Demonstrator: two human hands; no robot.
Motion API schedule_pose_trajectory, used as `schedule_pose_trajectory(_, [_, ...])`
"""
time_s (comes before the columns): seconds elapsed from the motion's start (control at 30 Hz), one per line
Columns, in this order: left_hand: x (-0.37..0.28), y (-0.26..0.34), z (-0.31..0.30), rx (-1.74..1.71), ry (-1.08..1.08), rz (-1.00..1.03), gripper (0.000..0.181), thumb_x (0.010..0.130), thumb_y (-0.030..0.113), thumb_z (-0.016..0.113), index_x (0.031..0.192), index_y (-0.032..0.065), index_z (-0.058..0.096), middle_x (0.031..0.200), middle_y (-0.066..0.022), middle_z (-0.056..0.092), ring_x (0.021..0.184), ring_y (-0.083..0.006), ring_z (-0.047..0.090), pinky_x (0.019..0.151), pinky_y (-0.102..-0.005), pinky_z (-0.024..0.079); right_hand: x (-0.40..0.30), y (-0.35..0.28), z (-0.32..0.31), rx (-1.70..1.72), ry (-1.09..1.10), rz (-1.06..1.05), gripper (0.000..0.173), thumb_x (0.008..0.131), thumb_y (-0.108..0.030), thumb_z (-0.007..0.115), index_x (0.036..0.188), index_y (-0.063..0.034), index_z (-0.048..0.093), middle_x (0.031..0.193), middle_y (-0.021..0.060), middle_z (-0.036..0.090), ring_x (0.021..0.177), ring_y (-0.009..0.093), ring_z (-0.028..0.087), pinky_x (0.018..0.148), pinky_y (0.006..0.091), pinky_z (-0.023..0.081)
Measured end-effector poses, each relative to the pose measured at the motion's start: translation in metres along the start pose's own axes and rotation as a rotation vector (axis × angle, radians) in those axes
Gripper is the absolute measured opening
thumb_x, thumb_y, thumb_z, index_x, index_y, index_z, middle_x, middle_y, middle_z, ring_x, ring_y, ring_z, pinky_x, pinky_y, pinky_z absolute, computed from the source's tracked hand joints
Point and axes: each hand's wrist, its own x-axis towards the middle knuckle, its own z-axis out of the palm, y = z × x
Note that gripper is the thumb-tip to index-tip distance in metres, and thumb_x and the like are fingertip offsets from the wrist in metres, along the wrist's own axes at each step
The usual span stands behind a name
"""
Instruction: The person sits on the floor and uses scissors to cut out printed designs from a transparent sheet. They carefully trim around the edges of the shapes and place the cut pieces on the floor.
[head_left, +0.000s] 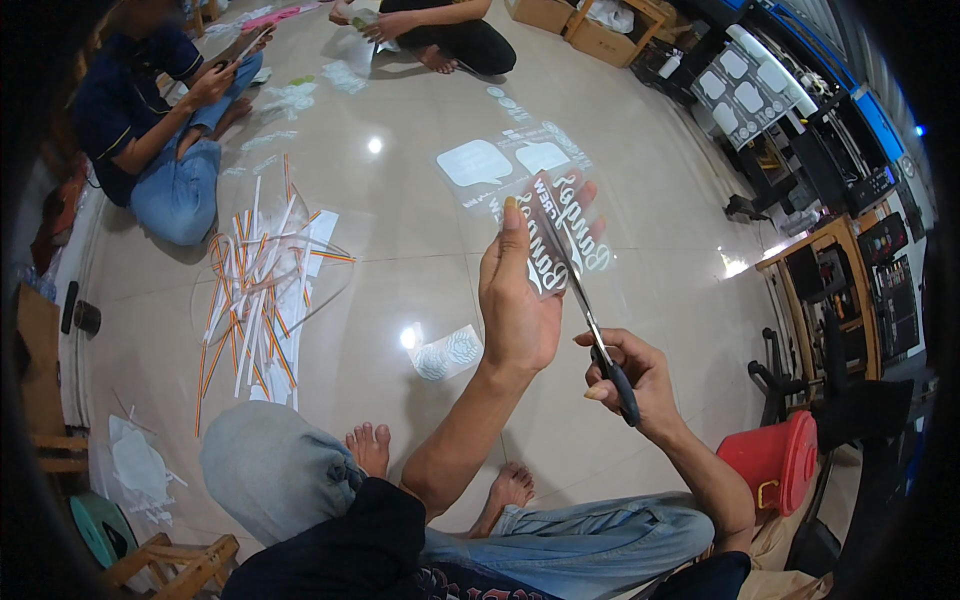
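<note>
My left hand (521, 300) holds up a clear film sheet (541, 259) printed with white mirrored lettering, its thumb in front and the fingers behind. My right hand (634, 379) grips the dark handles of a pair of scissors (592, 322). The long blades lie along the film between two rows of lettering; whether they are parted is hard to tell. Past the left hand, on the floor, lies a larger clear sheet with white speech-bubble shapes (474, 162). A small sheet with two round pale prints (450, 352) rests on the tiles left of my left wrist.
A heap of striped and white offcut strips (262, 292) lies at left. Two people sit on the floor beyond, one (150, 112) at far left, another (442, 30) at top. A red lidded bucket (772, 461), a wooden rack (847, 300) and a large printer (817, 112) stand at right.
</note>
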Motion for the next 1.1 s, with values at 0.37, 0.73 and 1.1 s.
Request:
schedule_pose_trajectory(0.37, [-0.002,-0.006,-0.001,-0.005,-0.033,-0.040,0.059,0.109,0.038,0.026,0.147,-0.0067,0.030,0.145,-0.0237,0.046,0.137,-0.0319,0.046,0.115,-0.0475,0.040,0.000,-0.003,0.001,-0.029,0.039,-0.025,0.059,0.077,-0.008,0.085,0.129,-0.0014,0.058,0.070,-0.0046,0.055,0.065,0.003,0.052,0.059,0.0205,0.037])
schedule_pose_trajectory(0.73, [-0.010,-0.015,0.002,-0.032,-0.052,-0.067,0.058,0.109,0.037,0.027,0.147,-0.0070,0.030,0.144,-0.0237,0.046,0.137,-0.0318,0.045,0.116,-0.0468,0.038,-0.001,-0.006,0.001,-0.011,0.075,0.017,0.058,0.077,-0.009,0.085,0.129,-0.0009,0.059,0.070,-0.0040,0.056,0.062,0.002,0.051,0.054,0.0193,0.034])
schedule_pose_trajectory(1.1, [-0.014,-0.022,0.005,-0.008,-0.043,-0.082,0.057,0.109,0.036,0.026,0.146,-0.0068,0.032,0.143,-0.0229,0.047,0.135,-0.0307,0.048,0.114,-0.0446,0.042,0.000,-0.008,0.003,-0.021,0.122,-0.047,0.059,0.078,-0.010,0.086,0.129,-0.0011,0.058,0.072,-0.0044,0.057,0.061,0.001,0.049,0.052,0.0186,0.032])
